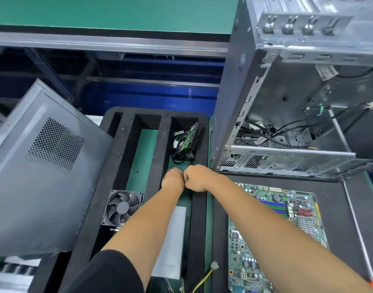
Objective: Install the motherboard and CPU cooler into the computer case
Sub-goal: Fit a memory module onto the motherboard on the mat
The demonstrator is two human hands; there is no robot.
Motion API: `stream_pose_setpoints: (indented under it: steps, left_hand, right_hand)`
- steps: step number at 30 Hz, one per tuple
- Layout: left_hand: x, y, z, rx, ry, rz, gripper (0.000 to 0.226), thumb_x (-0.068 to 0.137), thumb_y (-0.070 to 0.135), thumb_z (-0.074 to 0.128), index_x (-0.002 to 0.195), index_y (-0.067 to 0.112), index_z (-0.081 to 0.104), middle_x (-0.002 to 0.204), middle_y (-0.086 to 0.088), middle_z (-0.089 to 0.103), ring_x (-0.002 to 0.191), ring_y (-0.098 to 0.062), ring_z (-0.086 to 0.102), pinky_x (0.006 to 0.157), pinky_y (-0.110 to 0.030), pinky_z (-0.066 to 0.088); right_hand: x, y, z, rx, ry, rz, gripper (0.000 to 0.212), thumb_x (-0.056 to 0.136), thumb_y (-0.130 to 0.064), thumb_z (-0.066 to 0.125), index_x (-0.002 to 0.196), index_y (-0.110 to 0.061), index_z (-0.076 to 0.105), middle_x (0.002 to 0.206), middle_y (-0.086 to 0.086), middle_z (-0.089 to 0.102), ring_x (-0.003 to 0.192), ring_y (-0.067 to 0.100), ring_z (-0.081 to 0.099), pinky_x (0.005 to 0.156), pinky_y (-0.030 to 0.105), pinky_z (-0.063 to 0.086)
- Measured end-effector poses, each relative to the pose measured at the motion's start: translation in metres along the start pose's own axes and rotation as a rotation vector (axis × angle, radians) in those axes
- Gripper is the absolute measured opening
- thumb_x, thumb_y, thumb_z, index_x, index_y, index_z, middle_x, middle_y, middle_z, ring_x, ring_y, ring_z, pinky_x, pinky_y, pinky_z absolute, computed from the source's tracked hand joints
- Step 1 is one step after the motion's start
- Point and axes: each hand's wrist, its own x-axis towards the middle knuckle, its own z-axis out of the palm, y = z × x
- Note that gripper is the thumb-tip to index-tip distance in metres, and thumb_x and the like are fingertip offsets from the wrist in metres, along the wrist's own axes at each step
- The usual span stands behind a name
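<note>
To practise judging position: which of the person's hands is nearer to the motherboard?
The right hand. It sits just beyond the motherboard's far left corner, fingers curled. The left hand, fist touching the right, lies farther left over the black foam tray.

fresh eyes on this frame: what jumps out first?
The two hands, left hand and right hand, meet fist to fist at centre over the black foam tray; whether they pinch anything is hidden. At right the open computer case stands with the motherboard flat on a mat before it. The CPU cooler sits on the tray's left.
</note>
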Motion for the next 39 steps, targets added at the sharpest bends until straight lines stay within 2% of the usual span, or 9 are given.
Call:
stream_pose_setpoints:
  steps: [4,9,15,19,22,26,31,34,39]
  left_hand:
    - [0.002,-0.003,0.003,-0.155,0.047,-0.033,0.030,0.091,-0.001,0.044,0.120,-0.002,0.054,0.124,-0.019,0.056,0.114,-0.033,0.055,0.091,-0.037,0.046]
    - [0.001,-0.001,0.000,-0.134,-0.030,-0.034,0.049,0.088,0.002,0.053,0.132,-0.005,0.032,0.134,-0.021,0.041,0.124,-0.033,0.047,0.094,-0.037,0.045]
    - [-0.004,-0.005,-0.015,-0.036,-0.022,0.080,0.034,0.087,0.006,0.053,0.120,-0.002,0.052,0.123,-0.016,0.056,0.111,-0.030,0.058,0.082,-0.032,0.049]
    - [-0.014,-0.009,-0.034,-0.071,-0.003,0.126,0.030,0.086,0.004,0.051,0.115,-0.002,0.055,0.119,-0.017,0.058,0.108,-0.030,0.059,0.078,-0.032,0.048]
    - [-0.023,-0.016,-0.058,-0.199,0.002,0.101,0.022,0.079,-0.006,0.054,0.101,-0.002,0.060,0.102,-0.020,0.065,0.093,-0.032,0.065,0.067,-0.033,0.049]
    - [-0.048,-0.029,-0.088,-0.368,0.119,0.100,0.015,0.078,0.001,0.049,0.083,-0.001,0.063,0.070,-0.016,0.062,0.070,-0.030,0.062,0.068,-0.034,0.054]
    - [-0.088,-0.060,-0.122,-0.759,0.205,0.170,0.009,0.078,0.000,0.062,0.075,0.008,0.065,0.069,-0.011,0.065,0.056,-0.018,0.058,0.057,-0.025,0.051]
    - [-0.115,-0.070,-0.137,-0.917,0.168,0.242,0.012,0.081,-0.005,0.062,0.077,0.007,0.063,0.076,-0.015,0.065,0.056,-0.016,0.058,0.050,-0.020,0.048]
    - [-0.149,-0.063,-0.141,-1.092,0.087,0.320,0.009,0.084,-0.005,0.061,0.092,-0.002,0.065,0.070,-0.012,0.064,0.056,-0.015,0.059,0.051,-0.019,0.048]
  right_hand:
    - [-0.001,0.001,0.002,0.021,0.002,-0.002,0.012,0.086,-0.004,0.049,0.084,-0.007,0.061,0.087,0.012,0.060,0.080,0.029,0.054,0.066,0.030,0.040]
    - [-0.002,0.001,0.000,0.052,0.000,0.003,0.012,0.088,-0.005,0.050,0.086,-0.009,0.061,0.091,0.014,0.061,0.082,0.027,0.052,0.068,0.029,0.038]
    - [-0.008,-0.004,-0.007,0.126,-0.009,0.048,0.019,0.085,0.001,0.050,0.098,0.000,0.064,0.098,0.021,0.068,0.086,0.033,0.065,0.068,0.033,0.049]
    - [-0.016,-0.010,-0.017,0.201,0.057,0.023,0.009,0.087,-0.002,0.049,0.088,-0.005,0.057,0.088,0.015,0.059,0.078,0.025,0.053,0.061,0.029,0.039]
    - [-0.025,-0.015,-0.024,0.271,0.139,0.006,0.011,0.087,-0.002,0.048,0.086,-0.005,0.058,0.087,0.016,0.059,0.077,0.024,0.053,0.065,0.030,0.039]
    - [-0.043,-0.020,-0.030,0.282,0.238,-0.024,0.020,0.091,-0.005,0.046,0.098,-0.006,0.065,0.106,0.014,0.066,0.098,0.030,0.061,0.080,0.033,0.048]
    - [-0.069,-0.013,-0.022,0.286,0.340,-0.037,0.015,0.091,-0.005,0.046,0.094,-0.012,0.060,0.103,0.007,0.065,0.090,0.024,0.058,0.075,0.030,0.046]
    - [-0.087,-0.014,-0.019,0.323,0.392,-0.043,0.012,0.089,-0.009,0.055,0.099,-0.015,0.054,0.101,0.003,0.059,0.089,0.021,0.055,0.073,0.029,0.043]
    - [-0.114,-0.023,-0.018,0.322,0.470,-0.053,0.027,0.084,-0.023,0.068,0.104,-0.014,0.052,0.100,0.005,0.061,0.084,0.025,0.058,0.073,0.035,0.047]
